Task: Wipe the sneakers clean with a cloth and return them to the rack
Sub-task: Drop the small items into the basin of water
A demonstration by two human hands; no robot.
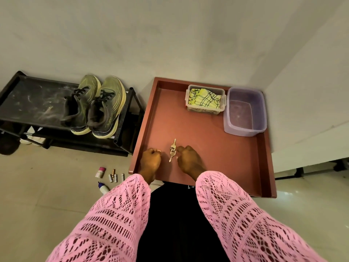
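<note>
Left hand (151, 159) and right hand (188, 159): both fisted, holding nothing, resting on red table (236, 157); sneakers (94, 106) paired atop black rack (34, 99); cloth (204, 98) in clear box (205, 110).

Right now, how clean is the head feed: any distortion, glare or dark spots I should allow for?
Head view: wide-angle bending curves the wall corner and the red tray's edges; warm, dim light; the floor at lower right shows soft glare; under the rack it is too dark to read; the sneakers, the cloth and both fists, left hand and right hand, look sharp enough.
</note>
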